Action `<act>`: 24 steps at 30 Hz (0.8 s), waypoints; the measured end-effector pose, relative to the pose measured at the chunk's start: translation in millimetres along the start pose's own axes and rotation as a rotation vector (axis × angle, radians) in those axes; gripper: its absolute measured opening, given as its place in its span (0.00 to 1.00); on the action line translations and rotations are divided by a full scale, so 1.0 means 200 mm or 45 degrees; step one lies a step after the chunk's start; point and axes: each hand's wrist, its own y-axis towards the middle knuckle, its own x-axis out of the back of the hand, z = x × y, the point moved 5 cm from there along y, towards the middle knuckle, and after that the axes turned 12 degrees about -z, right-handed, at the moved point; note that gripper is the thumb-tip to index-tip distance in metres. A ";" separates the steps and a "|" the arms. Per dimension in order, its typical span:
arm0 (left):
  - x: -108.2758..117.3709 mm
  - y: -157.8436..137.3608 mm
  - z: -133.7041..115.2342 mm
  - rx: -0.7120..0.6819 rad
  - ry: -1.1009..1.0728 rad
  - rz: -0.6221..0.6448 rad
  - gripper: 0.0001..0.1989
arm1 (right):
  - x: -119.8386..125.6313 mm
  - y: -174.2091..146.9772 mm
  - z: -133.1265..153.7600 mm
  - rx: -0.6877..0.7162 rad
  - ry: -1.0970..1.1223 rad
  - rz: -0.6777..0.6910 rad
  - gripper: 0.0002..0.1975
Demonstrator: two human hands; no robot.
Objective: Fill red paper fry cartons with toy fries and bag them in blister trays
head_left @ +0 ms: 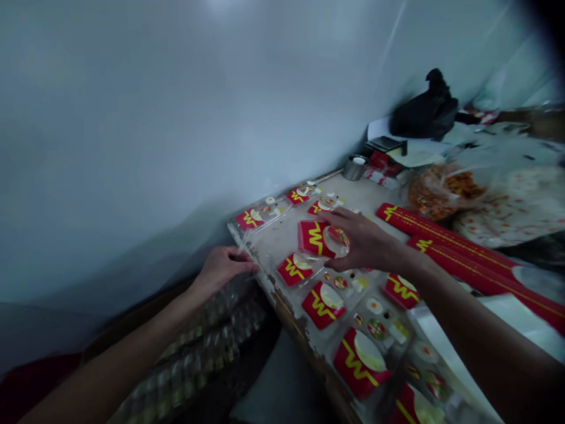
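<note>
My right hand (pixel 359 238) grips a clear plastic blister pack (pixel 314 237) holding a red fries carton shape with a yellow zigzag mark and small food-like pieces. It is over the worktable, its fingers around the pack's right side. At the table's left edge, my left hand (pixel 225 268) is closed in a pinch on what looks like thin clear plastic (pixel 245 244); its outline is blurred. Similar packs lie in rows on the table, among them one red pack (pixel 323 304) near the front edge and another (pixel 250 218) at the far corner.
Below the table's left side, a box (pixel 207 347) holds many wrapped clear pieces. Long red printed strips (pixel 445 241) lie at right. Behind them are a bag of orange bits (pixel 441 191), a metal cup (pixel 355 168) and a black bag (pixel 426 112). A pale wall (pixel 176 106) stands behind.
</note>
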 end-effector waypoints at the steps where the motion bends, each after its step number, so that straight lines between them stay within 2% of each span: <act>1: -0.02 -0.02 -0.02 -0.034 0.038 -0.017 0.17 | 0.05 -0.06 0.02 -0.018 -0.017 -0.040 0.49; 6: -0.14 -0.13 -0.15 -0.187 0.197 -0.106 0.20 | 0.21 -0.27 0.15 -0.187 -0.278 -0.157 0.48; 11: -0.22 -0.23 -0.25 -0.296 0.344 -0.035 0.17 | 0.23 -0.42 0.20 -0.330 -0.421 -0.172 0.48; 15: -0.30 -0.26 -0.27 -0.338 0.440 0.102 0.17 | 0.19 -0.50 0.22 -0.331 -0.464 -0.164 0.48; 18: -0.36 -0.26 -0.31 -0.358 0.456 0.270 0.18 | 0.15 -0.53 0.25 -0.358 -0.441 -0.158 0.49; 21: -0.43 -0.22 -0.38 -0.354 0.320 0.460 0.21 | 0.14 -0.54 0.27 -0.413 -0.388 -0.193 0.50; 24: -0.46 -0.16 -0.43 -0.220 0.139 0.510 0.24 | 0.14 -0.56 0.27 -0.403 -0.354 -0.200 0.49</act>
